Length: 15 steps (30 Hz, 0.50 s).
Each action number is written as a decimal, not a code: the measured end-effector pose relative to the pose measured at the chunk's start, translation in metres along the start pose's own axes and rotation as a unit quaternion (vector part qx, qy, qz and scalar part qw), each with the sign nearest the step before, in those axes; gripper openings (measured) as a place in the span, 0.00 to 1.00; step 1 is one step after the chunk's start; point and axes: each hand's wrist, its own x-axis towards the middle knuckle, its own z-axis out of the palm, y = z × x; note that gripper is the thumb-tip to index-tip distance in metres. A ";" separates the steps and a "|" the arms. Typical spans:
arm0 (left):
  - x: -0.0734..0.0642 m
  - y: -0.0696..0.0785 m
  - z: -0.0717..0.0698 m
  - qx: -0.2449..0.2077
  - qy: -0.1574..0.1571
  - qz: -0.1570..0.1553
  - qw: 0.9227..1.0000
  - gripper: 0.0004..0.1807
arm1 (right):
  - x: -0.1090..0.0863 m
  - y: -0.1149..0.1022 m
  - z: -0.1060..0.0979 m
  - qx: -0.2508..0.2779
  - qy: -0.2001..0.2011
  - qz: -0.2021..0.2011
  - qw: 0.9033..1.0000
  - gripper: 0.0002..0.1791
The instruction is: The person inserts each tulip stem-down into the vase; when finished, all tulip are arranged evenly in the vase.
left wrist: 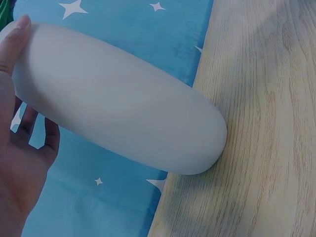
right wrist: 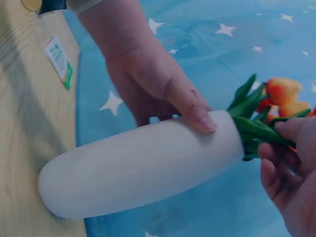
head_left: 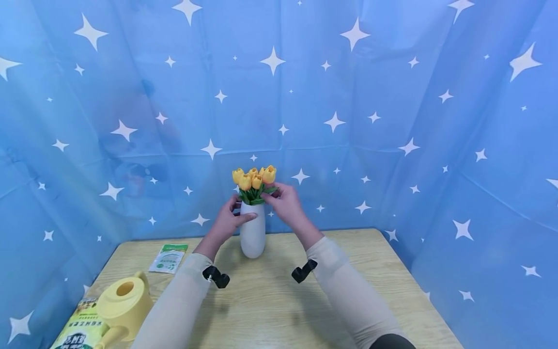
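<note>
A smooth white vase (head_left: 253, 235) stands at the back of the table, with a bunch of orange-yellow artificial tulips (head_left: 256, 181) in its mouth. My left hand (head_left: 225, 222) grips the vase just below its rim, thumb (right wrist: 201, 118) across the near side and fingers behind. On the other side, my right hand (head_left: 285, 202) pinches a green leaf (right wrist: 259, 129) of the bunch between thumb and fingers, right above the rim. In the left wrist view the vase (left wrist: 118, 98) fills the middle, and the flower heads are out of sight. The stems inside the vase are hidden.
A yellow watering can (head_left: 124, 303) stands at the table's front left, beside a green and yellow bag (head_left: 80, 327). Behind them lies a small white and green packet (head_left: 168, 259). A blue star-patterned curtain (head_left: 305, 97) hangs along the table's back and sides.
</note>
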 end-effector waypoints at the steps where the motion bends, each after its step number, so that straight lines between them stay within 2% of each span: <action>1: 0.000 0.000 0.000 0.003 0.001 -0.001 1.000 0.43 | 0.000 0.001 0.001 -0.006 0.003 -0.002 1.000 0.12; 5: 0.001 -0.001 0.000 0.014 0.002 -0.004 1.000 0.44 | -0.001 0.002 0.004 -0.019 0.008 -0.004 1.000 0.12; 10: 0.001 0.001 0.000 0.014 0.003 0.006 1.000 0.44 | -0.002 0.002 0.007 -0.025 0.003 -0.001 1.000 0.12; 15: -0.002 0.004 0.000 0.019 0.000 0.008 1.000 0.43 | -0.005 0.005 0.007 -0.013 0.008 0.004 1.000 0.11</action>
